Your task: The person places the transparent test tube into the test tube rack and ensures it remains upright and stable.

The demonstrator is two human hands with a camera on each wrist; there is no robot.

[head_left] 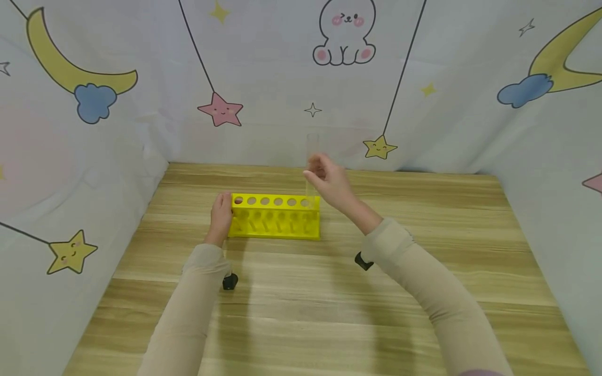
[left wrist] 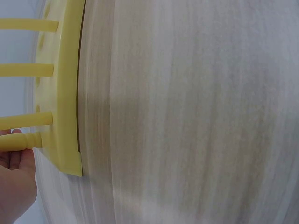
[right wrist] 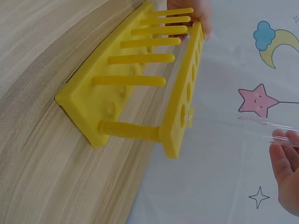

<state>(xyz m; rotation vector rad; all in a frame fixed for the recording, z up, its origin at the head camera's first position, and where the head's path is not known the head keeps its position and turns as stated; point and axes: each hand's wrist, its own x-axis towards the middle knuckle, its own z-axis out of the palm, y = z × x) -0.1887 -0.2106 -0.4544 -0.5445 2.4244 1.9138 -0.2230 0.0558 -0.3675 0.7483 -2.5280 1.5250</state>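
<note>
A yellow test tube rack (head_left: 276,234) stands upright on the table, with a row of round holes in its top bar and a row of pegs below. At its left end my left hand (head_left: 220,216) grips the end post (left wrist: 16,142), seen in the left wrist view. My right hand (head_left: 331,184) pinches a clear test tube (head_left: 312,143) between thumb and fingers, above the rack's right end. The tube is upright. Its lower end is right at the rightmost hole, where the right wrist view shows the tube's tip (right wrist: 190,116) at the top bar.
The wood-grain table (head_left: 301,313) reaches toward me in front of the rack. Behind it hangs a white cloth (head_left: 277,83) printed with stars, moons and a bear, and more cloth lines both sides. A black wrist camera (head_left: 230,282) sits under the left sleeve.
</note>
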